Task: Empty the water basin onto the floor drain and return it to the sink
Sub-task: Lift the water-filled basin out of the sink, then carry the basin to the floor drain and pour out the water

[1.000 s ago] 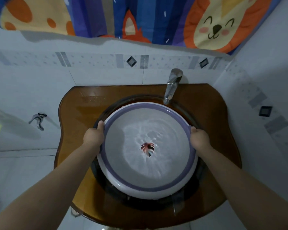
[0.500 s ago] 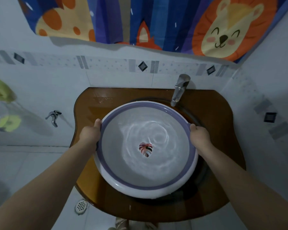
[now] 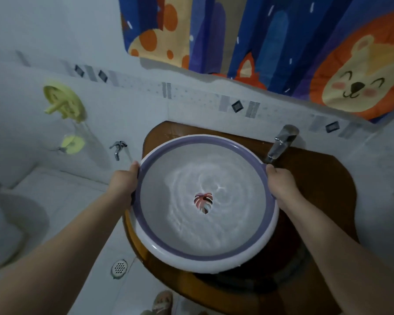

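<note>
Both hands grip the water-filled basin (image 3: 205, 237) by its purple rim, left hand (image 3: 123, 185) on the left edge and right hand (image 3: 282, 185) on the right, holding it over the brown sink (image 3: 323, 178), with the floor drain (image 3: 119, 267) below-left

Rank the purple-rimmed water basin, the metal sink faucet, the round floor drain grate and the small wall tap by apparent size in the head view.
1. Purple-rimmed white water basin, by far the largest.
2. Metal sink faucet.
3. Round floor drain grate and small wall tap: they look about alike, so no ranking between them.
</note>
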{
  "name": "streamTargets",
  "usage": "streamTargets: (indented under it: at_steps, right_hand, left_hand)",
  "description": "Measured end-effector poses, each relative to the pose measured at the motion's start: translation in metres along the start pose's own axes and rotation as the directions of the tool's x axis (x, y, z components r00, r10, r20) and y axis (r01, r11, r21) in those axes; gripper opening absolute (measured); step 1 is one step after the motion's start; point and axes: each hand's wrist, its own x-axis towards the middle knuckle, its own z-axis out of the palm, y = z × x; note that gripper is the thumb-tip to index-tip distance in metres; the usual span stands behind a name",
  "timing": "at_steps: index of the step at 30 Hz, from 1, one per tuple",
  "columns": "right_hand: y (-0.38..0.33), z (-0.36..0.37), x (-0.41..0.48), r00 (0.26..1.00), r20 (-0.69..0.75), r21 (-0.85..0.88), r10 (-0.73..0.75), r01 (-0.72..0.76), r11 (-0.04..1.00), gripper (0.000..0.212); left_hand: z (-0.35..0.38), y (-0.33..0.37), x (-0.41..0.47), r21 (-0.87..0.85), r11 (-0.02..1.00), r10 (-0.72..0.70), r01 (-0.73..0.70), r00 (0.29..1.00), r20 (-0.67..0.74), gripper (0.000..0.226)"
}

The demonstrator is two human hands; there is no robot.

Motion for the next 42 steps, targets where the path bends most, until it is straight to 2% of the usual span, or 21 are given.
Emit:
streamTargets:
  at_steps: [4, 8, 15, 21, 30, 36, 42]
  right_hand:
    - [-0.021, 0.016, -0.003, 0.995, 0.091, -0.015, -0.049, 0.051, 0.999, 0.039]
    - [-0.044, 0.038, -0.013, 0.978, 0.162, -0.039, -0.132, 0.140, 0.989, 0.040]
    - [-0.085, 0.102, -0.043, 0.933, 0.265, -0.049, -0.244, 0.266, 0.963, 0.042]
    - [-0.117, 0.176, -0.085, 0.902, 0.353, -0.047, -0.248, 0.282, 0.958, 0.042]
    - [-0.153, 0.298, -0.160, 0.848, 0.464, -0.030, -0.256, 0.303, 0.952, 0.041]
    - [-0.167, 0.360, -0.197, 0.814, 0.532, -0.031, -0.231, 0.292, 0.956, 0.036]
    - [-0.179, 0.425, -0.213, 0.747, 0.589, -0.009, -0.309, 0.388, 0.922, 0.034]
  left_hand:
    - [-0.025, -0.021, 0.002, -0.047, 0.997, 0.054, -0.057, 0.997, -0.057, 0.047]
    - [-0.056, -0.041, 0.002, -0.079, 0.997, 0.001, -0.011, 0.992, -0.123, 0.049]
    - [-0.121, -0.092, 0.008, -0.290, 0.954, -0.154, 0.082, 0.960, -0.234, 0.045]
    - [-0.186, -0.148, 0.015, -0.317, 0.941, -0.224, 0.117, 0.918, -0.326, 0.052]
    - [-0.287, -0.245, 0.039, -0.420, 0.894, -0.323, 0.159, 0.878, -0.354, 0.049]
    - [-0.326, -0.293, 0.049, -0.464, 0.870, -0.374, 0.166, 0.836, -0.402, 0.045]
    - [-0.340, -0.339, 0.064, -0.543, 0.818, -0.468, 0.190, 0.769, -0.436, 0.050]
